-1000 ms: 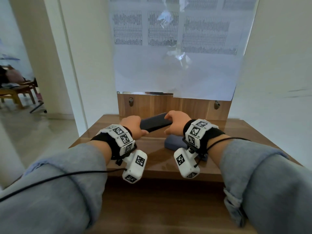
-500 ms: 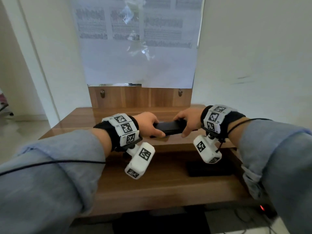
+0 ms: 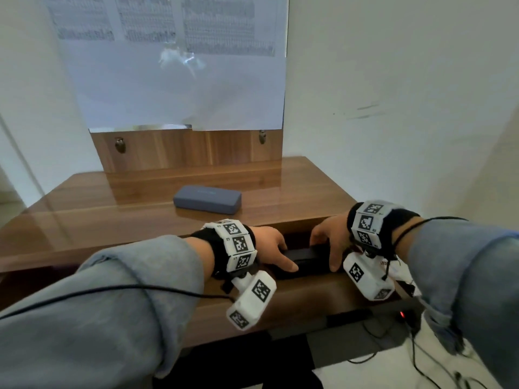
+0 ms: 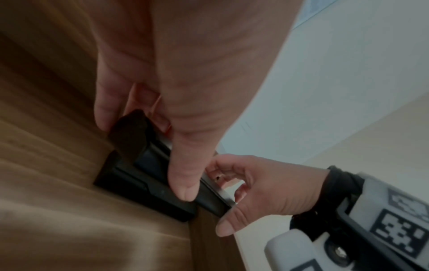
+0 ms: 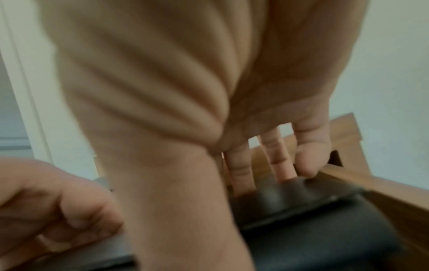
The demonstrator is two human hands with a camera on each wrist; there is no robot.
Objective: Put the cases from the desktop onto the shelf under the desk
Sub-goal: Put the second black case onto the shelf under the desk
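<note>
Head view: both hands, left hand (image 3: 271,248) and right hand (image 3: 330,242), are gripping the black case (image 3: 304,258) by its ends, lowering it onto the shelf (image 3: 309,299) under the desktop (image 3: 112,214). Best kept level. Grey case (image 3: 207,203) is waiting on the desktop.

Left wrist view: the black case (image 4: 148,165) seems to be resting on another dark case (image 4: 130,185).

Right wrist view: fingers (image 5: 308,161) are curling over the case's end.

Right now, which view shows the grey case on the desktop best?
The head view: the grey case lies whole and unobstructed on the desktop. Neither wrist view shows it; both show only the hands around a black case.

Black case (image 3: 304,258); grey-blue case (image 3: 207,199); brown wood-grain desktop (image 3: 112,209); blue-grey sleeves (image 3: 112,318).
</note>
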